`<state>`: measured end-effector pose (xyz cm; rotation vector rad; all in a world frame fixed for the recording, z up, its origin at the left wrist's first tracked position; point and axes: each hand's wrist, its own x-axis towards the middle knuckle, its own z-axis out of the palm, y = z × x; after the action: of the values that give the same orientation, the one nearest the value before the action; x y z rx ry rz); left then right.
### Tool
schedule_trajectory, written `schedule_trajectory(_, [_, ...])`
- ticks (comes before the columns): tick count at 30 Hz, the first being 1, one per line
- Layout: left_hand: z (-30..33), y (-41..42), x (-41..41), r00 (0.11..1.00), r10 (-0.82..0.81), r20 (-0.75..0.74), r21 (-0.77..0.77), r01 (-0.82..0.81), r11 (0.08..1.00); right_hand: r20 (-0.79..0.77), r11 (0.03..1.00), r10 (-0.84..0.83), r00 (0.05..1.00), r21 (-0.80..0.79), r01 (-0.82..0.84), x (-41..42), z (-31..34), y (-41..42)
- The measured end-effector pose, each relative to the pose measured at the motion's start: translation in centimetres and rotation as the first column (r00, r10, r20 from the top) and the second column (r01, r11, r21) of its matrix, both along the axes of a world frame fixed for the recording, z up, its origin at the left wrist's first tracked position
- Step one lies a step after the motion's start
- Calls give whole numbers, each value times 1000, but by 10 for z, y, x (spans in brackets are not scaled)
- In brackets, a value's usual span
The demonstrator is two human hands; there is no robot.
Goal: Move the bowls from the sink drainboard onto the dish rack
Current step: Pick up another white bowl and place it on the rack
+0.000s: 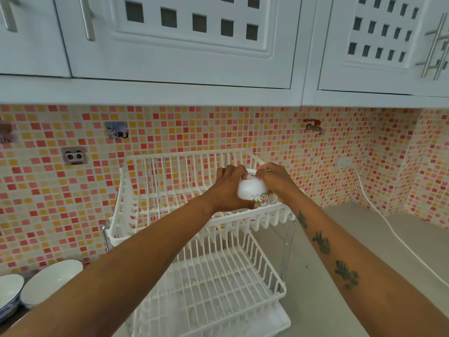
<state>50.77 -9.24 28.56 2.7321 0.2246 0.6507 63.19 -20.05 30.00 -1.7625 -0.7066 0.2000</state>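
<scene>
You are placing a bowl [255,190] on the rack [170,190], at the top tier's front right corner, about 1 o'clock from frame centre. Your left hand [229,186] and right hand [274,181] both close around it, fingers curled over its upturned base. Next, I judge, settle it between the prongs and let go. More bowls [51,280] wait at 8 o'clock.

A grey countertop [340,276] carries a white two-tier dish rack [170,229] and a white cord [398,239].
</scene>
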Motion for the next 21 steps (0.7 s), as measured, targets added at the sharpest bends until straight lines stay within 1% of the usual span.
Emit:
schedule_trajectory(7, [4, -4, -5, 1000, -5, -24, -72, 3, 997, 147, 994, -43, 988, -95, 57, -4, 0, 0])
schedule_trajectory(9, [8, -7, -8, 1000, -2, -24, -107, -1, 994, 194, 993, -62, 979, -82, 79, -5, 1, 0])
schedule_trajectory(11, [11, -7, -12, 1000, 8, -8, -108, -9, 994, 253, 991, -99, 962, -58, 117, -10, 3, -1])
schedule_trajectory(13, [16, -7, -19, 999, 21, 36, -121, -16, 993, 349, 987, -132, 928, -38, 155, -16, 7, -3])
schedule_trajectory(15, [22, -2, -31, 996, 39, 74, -175, -25, 984, 450, 988, -128, 884, -21, 154, -26, 13, -2])
schedule_trajectory(18, [32, 12, -53, 984, 96, 152, -267, -53, 962, 503, 995, -87, 860, 0, 101, -52, 29, 10])
schedule_trajectory(21, [44, 30, -88, 950, 174, 260, -397, -59, 916, 536, 1000, -6, 844, 14, -1, -89, 47, 37])
